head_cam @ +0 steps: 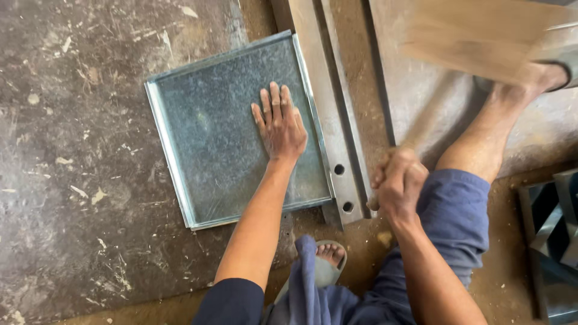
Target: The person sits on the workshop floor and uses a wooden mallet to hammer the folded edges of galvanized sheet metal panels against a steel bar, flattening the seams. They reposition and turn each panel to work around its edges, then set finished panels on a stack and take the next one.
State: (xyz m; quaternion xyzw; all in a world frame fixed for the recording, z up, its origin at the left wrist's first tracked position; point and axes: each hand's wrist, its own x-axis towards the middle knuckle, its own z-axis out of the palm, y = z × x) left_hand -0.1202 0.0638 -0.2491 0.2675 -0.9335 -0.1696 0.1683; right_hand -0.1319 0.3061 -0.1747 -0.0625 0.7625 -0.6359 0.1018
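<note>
A worn, dark grey concrete floor (72, 180) flecked with pale scratches and chips fills the left side. Along the bottom and centre runs brown, dusty ground (361, 241). A grey-blue rubber sandal (322, 274) sits on a foot near the bottom edge. At the far right stands a dark grey metal frame (551, 241), partly cut off.

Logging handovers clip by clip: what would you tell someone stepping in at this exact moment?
Left hand: open, palm flat on the galvanised sheet-metal tray, pinning it to the floor.
Right hand: fisted round the handle of a wooden mallet, raised and motion-blurred.
The tray's right edge lies against a steel angle bar.
Done: the tray's visible edges are already folded up.
Left: cannot tell from this view.
</note>
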